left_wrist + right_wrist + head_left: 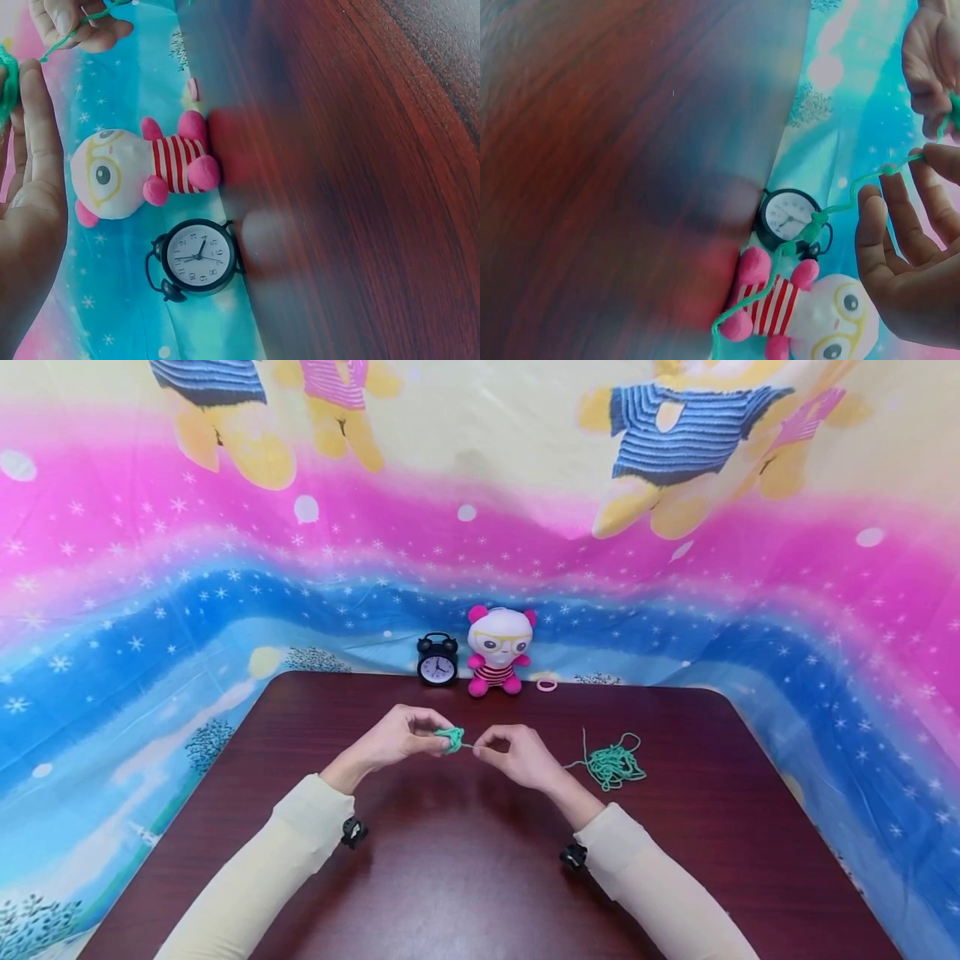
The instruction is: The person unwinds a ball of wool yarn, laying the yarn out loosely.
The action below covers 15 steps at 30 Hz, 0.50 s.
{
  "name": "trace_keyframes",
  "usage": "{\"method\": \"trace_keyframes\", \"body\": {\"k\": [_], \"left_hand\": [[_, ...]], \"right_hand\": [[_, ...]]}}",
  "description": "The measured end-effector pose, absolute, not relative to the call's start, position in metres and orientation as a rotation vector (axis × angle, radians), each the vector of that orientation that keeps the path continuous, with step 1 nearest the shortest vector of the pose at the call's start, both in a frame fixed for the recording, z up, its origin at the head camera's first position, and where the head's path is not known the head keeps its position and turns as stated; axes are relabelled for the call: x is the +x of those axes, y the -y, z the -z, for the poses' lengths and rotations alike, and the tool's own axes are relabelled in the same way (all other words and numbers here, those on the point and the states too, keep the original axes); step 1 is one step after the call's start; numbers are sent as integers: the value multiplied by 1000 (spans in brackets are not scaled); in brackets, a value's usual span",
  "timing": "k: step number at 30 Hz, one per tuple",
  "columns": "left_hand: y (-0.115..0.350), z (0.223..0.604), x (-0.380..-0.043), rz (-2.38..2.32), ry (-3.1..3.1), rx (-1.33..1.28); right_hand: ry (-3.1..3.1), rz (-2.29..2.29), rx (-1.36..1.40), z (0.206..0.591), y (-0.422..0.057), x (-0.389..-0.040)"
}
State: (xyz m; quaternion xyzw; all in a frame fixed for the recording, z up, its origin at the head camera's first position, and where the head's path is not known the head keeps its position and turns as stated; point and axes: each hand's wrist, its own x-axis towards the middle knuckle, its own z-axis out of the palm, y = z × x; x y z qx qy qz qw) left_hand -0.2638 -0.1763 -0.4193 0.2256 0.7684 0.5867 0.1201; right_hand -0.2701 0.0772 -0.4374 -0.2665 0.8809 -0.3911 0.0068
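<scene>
Between the thumb and fingers of my left hand (pixel 393 737) is a small green yarn bundle (pixel 452 740), seen partly at the edge of the left wrist view. Just to its right, my right hand (pixel 517 755) pinches the yarn strand (pixel 911 158) that runs from the bundle. Both hands are raised over the table's far half, a short gap apart. In the right wrist view the strand passes the fingers and trails down, with a knotted or bunched spot (pixel 819 219) along it. A loose tangle of green yarn (pixel 615 766) lies on the table to the right.
A black alarm clock (pixel 437 662) and a pink-and-white panda doll (pixel 500 652) stand at the back edge of the dark red table (pixel 420 893). A small pink ring (pixel 547 680) lies right of the doll. A printed cloth (pixel 420 547) hangs behind and around the table.
</scene>
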Motion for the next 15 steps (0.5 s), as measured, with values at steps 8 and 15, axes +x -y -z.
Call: {"method": "trace_keyframes", "body": {"k": [8,15], "left_hand": [[179,419,-263,-1619,-2330,626],[182,418,-264,-1618,-2281,600]], "right_hand": [[-2796,1298,-729,426,-94,-278],[-2891,1384,-664,409,-110,-284]]}}
